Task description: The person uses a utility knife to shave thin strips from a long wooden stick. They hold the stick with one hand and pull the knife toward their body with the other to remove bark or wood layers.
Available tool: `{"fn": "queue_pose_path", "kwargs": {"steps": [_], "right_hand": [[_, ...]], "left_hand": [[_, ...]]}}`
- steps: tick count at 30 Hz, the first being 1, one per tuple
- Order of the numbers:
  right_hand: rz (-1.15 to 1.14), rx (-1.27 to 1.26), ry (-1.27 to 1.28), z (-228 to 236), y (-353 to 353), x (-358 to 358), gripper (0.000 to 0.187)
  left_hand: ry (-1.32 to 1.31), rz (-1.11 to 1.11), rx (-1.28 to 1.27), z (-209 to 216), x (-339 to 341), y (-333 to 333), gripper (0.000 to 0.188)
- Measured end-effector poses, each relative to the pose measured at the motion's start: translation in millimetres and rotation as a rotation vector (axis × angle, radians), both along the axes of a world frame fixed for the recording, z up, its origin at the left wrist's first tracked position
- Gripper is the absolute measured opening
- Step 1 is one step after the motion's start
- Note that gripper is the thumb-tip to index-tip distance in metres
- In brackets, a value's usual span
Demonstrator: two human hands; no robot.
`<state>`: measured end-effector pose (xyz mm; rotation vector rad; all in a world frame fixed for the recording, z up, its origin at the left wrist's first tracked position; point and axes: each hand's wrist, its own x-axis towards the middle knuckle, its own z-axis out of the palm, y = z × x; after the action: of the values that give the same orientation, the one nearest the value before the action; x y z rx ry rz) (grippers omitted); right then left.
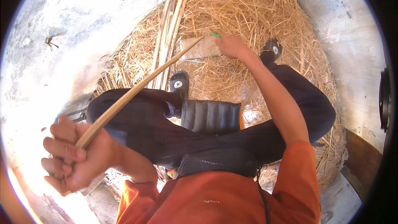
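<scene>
A long, thin wooden stick (137, 87) slants from the lower left up toward the middle. My left hand (81, 157) is closed around its thick lower end, with the fingers curled. The stick's narrow far end comes close to my right hand (232, 46), which is closed at the upper middle of the view. A small green thing (215, 35) pokes out of that hand; its kind cannot be made out, and the rest is hidden by the fingers. Under the stick's far end lies a flat, pale block (199, 49).
Several long wooden strips (168, 33) lie side by side left of the block. Dry, straw-like strands (244, 4) cover the floor. A black padded cushion (211, 117) lies between my bent legs. Pale walls curve up at the left (78, 29) and right (344, 41).
</scene>
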<state>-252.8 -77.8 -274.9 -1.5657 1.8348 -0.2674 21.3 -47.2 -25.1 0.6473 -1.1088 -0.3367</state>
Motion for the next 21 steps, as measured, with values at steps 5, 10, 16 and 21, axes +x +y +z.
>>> {"fn": "queue_pose_path", "kwargs": {"steps": [5,10,16,21], "right_hand": [[-0.165,-0.147,-0.398,69.8,67.5,71.8,0.048],[-0.144,-0.328,-0.612,149.5,107.8,128.0,0.03],[-0.126,-0.414,-0.522,166.3,115.9,130.5,0.024],[-0.21,-0.346,-0.428,114.0,107.0,110.6,0.026]], "left_hand": [[0.038,-0.337,-0.048,10.0,0.8,-9.5,0.033],[-0.178,-0.321,-0.095,11.2,4.1,-5.3,0.044],[-0.226,-0.327,-0.184,10.4,-20.1,7.8,0.048],[-0.232,-0.291,-0.196,3.8,-32.7,14.7,0.047]]}}
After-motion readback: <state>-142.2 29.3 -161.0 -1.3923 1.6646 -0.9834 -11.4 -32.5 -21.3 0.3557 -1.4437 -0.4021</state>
